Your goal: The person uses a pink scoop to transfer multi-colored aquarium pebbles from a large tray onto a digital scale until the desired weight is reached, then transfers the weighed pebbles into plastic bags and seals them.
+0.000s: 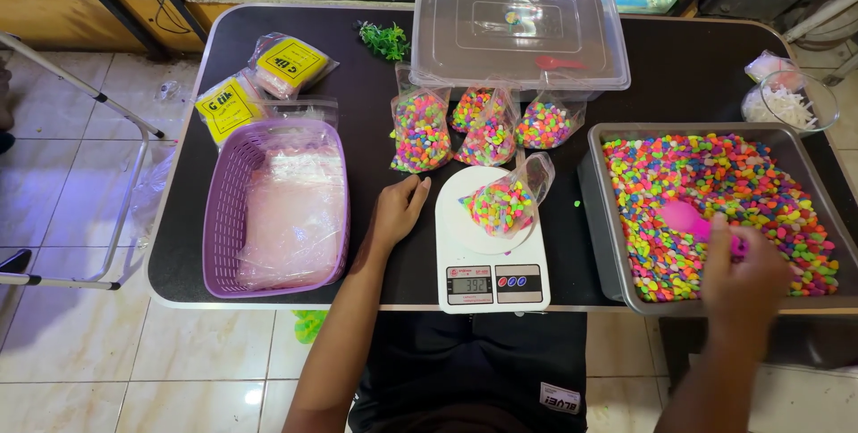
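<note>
On the black table (375, 111), head view: the left hand (398, 210) is resting flat and released beside the white kitchen scale (490, 241), which is bearing an open bag of coloured pebbles (502, 205). The right hand (744, 277) is grasping a pink scoop (688, 218) in the grey pebble tray (608, 218).

The right hand (746, 283) is blurring with motion, and it is covering the handle of the pink scoop (690, 218), so how the fingers are closing cannot be told. The grey tray (601, 218) of coloured pebbles is hiding the worktop beneath it. The scale's (492, 254) digits are showing too small to trust. Crumpled plastic bags are hiding the floor of the purple basket (223, 218). The fish tanks along the top edge are being cut off.
</note>
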